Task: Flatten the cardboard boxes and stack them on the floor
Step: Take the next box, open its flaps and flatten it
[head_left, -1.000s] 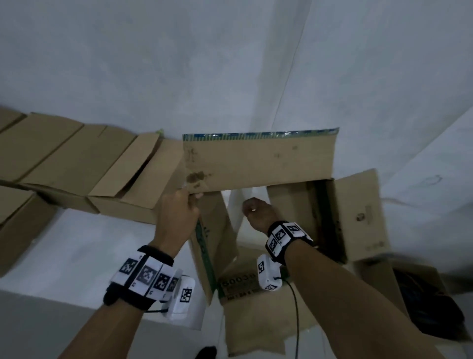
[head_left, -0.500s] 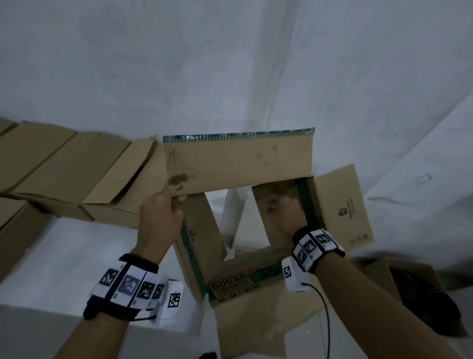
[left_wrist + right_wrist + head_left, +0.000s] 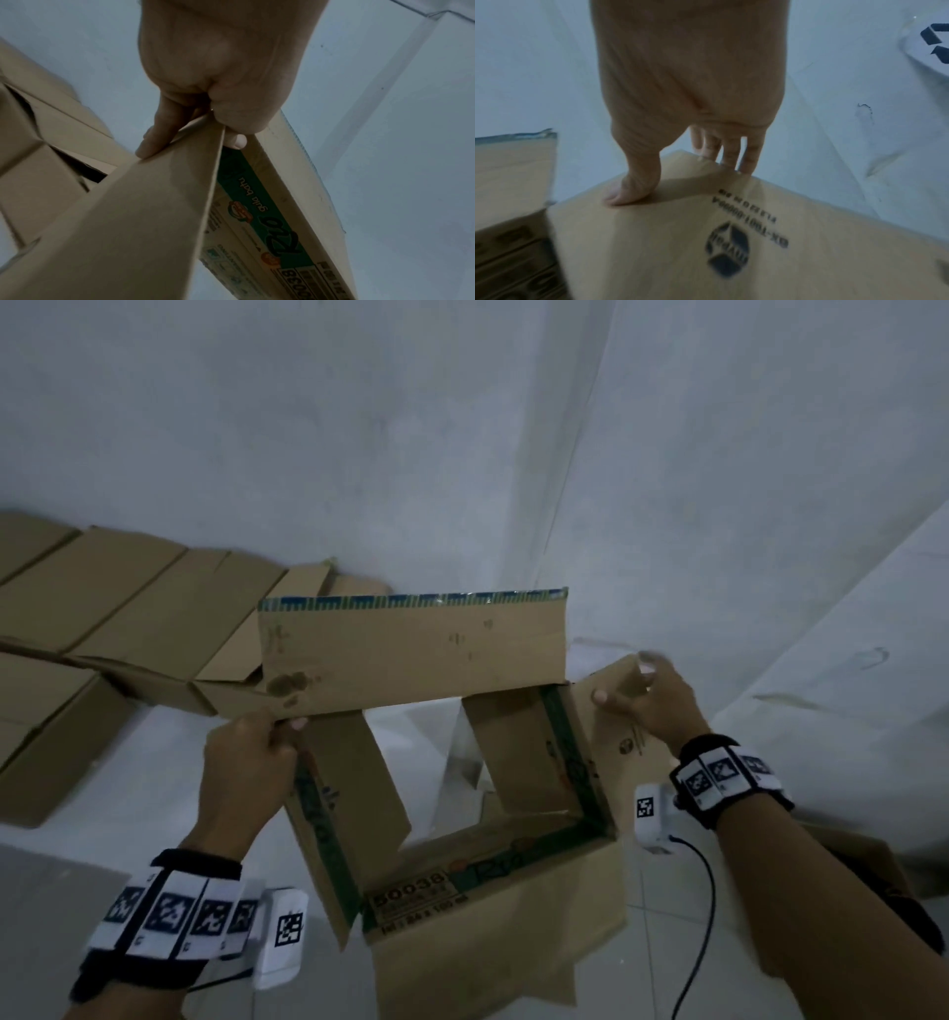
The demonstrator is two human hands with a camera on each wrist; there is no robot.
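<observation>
- Two hands work on one brown cardboard box with a green printed band [image 3: 462, 814], which we see held up in front of a white wall [image 3: 462, 428], open at both ends so the pale tiled floor [image 3: 154, 788] shows through it.
- Our left hand [image 3: 246, 762] pinches the box at its near left corner, thumb on one side of the board and fingers on the other, as the left wrist view makes plain.
- Our right hand [image 3: 647, 701] grips the side flap with a dark printed logo [image 3: 621, 711] at its far edge: the thumb lies on the printed face and the fingers curl over the edge behind it.
- The long top flap edged with blue-green tape [image 3: 411, 649] stands upright above the opening.
- A row of plain brown cardboard boxes [image 3: 128, 608] lies on the floor to the left, against the wall and well apart from the held box.
</observation>
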